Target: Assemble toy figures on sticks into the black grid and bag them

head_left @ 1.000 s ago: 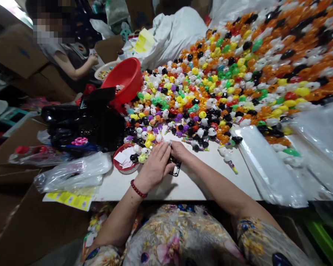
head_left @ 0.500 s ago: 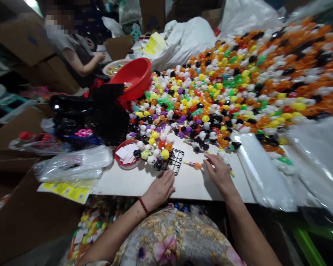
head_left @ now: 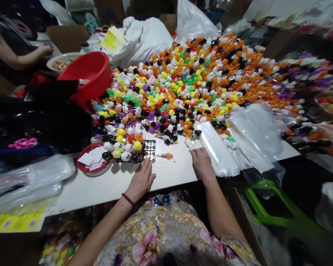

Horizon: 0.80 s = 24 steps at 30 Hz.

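My left hand (head_left: pixel 141 179) lies on the white table edge, fingers stretched out, holding nothing. Its fingertips are at the black grid rack (head_left: pixel 149 150), whose left part is filled with small round toy heads in white, yellow, black and orange. My right hand (head_left: pixel 202 163) is curled over a small white toy (head_left: pixel 193 145); its fingers are partly hidden, and the toy's lower part is out of sight. Between the hands, a small stick-shaped toy with an orange head (head_left: pixel 169 156) lies on the table, its yellow tip towards the rack.
A big heap of colourful toy heads (head_left: pixel 183 81) covers the table's back. A red basket (head_left: pixel 81 170) of white paper slips is left of the rack. Clear plastic bags (head_left: pixel 219 151) lie at right. A red tub (head_left: pixel 100 70) stands behind. Other people's arms (head_left: pixel 22 57) show at both sides.
My view has swung to the right. My right hand has turned from beside the orange-headed toy to the white toy and curled over it. My left hand stays by the rack.
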Available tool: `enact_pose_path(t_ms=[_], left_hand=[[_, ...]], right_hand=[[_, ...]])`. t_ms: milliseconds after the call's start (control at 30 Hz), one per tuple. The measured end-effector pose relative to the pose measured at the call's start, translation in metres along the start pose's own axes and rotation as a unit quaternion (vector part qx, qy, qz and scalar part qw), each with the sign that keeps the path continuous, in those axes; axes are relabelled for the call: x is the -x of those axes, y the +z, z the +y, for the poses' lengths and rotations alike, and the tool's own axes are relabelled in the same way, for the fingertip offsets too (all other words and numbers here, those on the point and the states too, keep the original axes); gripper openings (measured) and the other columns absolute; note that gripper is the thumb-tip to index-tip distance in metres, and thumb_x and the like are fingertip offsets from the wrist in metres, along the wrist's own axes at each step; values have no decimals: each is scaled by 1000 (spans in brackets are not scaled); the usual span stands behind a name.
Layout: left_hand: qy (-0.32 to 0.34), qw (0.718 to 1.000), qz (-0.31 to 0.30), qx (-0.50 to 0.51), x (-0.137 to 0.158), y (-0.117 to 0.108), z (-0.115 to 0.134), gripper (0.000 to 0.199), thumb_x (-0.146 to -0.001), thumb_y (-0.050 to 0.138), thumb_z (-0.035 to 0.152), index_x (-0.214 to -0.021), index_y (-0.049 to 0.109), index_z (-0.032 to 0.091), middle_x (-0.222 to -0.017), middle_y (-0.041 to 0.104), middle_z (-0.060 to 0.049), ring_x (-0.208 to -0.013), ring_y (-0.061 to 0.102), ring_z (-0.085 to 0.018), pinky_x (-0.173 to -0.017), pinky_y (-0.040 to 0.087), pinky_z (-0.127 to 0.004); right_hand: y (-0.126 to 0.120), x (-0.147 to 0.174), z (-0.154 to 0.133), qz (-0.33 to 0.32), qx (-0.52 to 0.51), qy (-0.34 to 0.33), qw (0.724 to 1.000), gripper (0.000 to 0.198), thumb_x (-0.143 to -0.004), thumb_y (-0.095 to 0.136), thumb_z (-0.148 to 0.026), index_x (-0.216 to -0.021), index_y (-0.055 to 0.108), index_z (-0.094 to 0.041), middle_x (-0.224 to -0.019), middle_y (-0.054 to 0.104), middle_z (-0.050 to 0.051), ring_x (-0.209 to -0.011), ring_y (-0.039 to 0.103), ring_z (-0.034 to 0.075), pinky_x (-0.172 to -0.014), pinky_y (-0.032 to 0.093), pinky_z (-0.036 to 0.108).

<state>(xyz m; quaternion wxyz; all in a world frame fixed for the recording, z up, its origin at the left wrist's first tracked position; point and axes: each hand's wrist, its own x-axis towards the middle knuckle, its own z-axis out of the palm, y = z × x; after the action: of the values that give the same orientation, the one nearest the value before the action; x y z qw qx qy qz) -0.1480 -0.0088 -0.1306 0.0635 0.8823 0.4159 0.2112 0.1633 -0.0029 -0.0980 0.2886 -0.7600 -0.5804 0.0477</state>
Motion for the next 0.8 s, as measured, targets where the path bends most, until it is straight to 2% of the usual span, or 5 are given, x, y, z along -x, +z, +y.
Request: enact_pose_path(t_ms=[167,367,500,600,800], left_hand=[[-50,998,29,-5,8,-2,-1,51,-98,39,29,-146,36,10,-141,53,-25,-133,50,-35,-104,48,-55],[-67,997,32,23,4,-5,-1,45,-97,41,25,-141,42,13,-136,56,-21,-129,52,-32,-105,48,-55],[-69,997,24,32,2,-8,-3,40,-98,39,23,-136,47,11,-134,57,-21,-128,52,-31,-106,48,-54],[-77,996,24,41,3,-8,-3,40,-98,37,23,-136,47,11,-134,56,-20,-129,52,-30,-107,48,-54],[-85,994,31,54,3,-4,-4,41,-98,37,22,-137,46,12,-134,56,-21,-129,52,-31,-107,48,-55]], right_hand=[[-3,11,-24,-41,-179,85,979,29,-84,56,-47,-86,67,-21,-79,65,7,-73,56,22,-70,47,35],[17,24,-75,-179,-432,169,868,42,-63,76,-57,-78,62,-20,-59,54,-3,-54,45,13,-52,38,27],[43,26,-115,-239,-474,156,833,34,-63,77,-49,-74,61,-22,-65,58,-1,-59,51,15,-58,45,30],[60,24,-141,-252,-467,109,840,20,-68,72,-38,-71,59,-23,-74,63,2,-72,58,18,-71,49,33],[75,15,-163,-241,-315,28,918,2,-75,61,-22,-74,59,-21,-77,65,4,-74,58,19,-73,47,32]])
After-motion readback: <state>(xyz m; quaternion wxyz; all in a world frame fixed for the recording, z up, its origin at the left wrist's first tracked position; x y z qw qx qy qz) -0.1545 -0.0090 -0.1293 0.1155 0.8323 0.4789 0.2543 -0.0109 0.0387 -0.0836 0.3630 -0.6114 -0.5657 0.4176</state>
